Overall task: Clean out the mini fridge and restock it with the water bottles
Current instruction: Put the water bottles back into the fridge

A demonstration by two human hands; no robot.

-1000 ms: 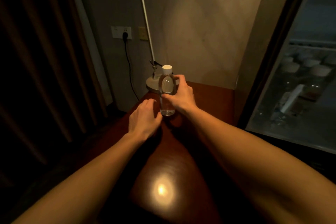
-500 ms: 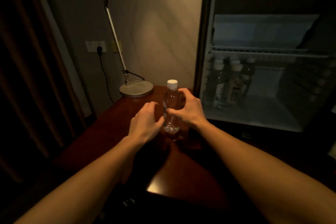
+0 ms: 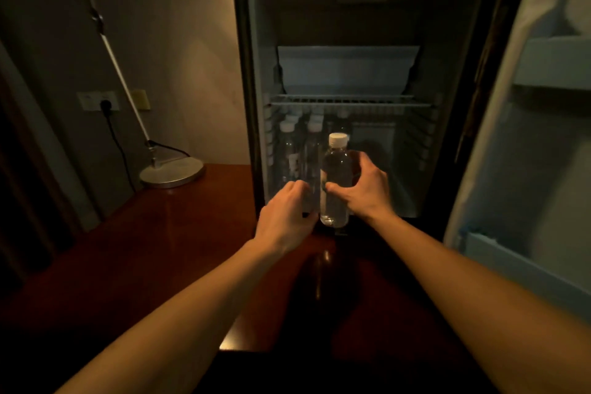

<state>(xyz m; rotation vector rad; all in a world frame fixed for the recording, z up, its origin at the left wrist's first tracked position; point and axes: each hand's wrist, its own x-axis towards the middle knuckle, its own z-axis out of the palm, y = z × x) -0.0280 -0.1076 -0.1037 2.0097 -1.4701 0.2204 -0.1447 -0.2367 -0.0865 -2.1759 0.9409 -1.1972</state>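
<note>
My right hand (image 3: pixel 364 190) grips a clear water bottle (image 3: pixel 335 182) with a white cap, held upright at the front opening of the mini fridge (image 3: pixel 345 25). To the bottle's left hovers my left hand (image 3: pixel 286 217), fingers loosely curled and holding nothing, almost touching the bottle's lower part. Several white-capped water bottles (image 3: pixel 289 150) stand in rows on the left of the fridge's lower compartment, under a wire shelf (image 3: pixel 348 101). The fridge's right half looks bare.
The fridge door (image 3: pixel 527 144) hangs open at the right with its door shelves. A dark red wooden table (image 3: pixel 144 249) stretches left and below. A lamp base (image 3: pixel 172 171) with cable stands at the table's back left, near a wall socket (image 3: pixel 105 102).
My view has swung right from the table to face the fridge. My right hand has carried the bottle off the table to the fridge opening, and my left hand has followed beside it.
</note>
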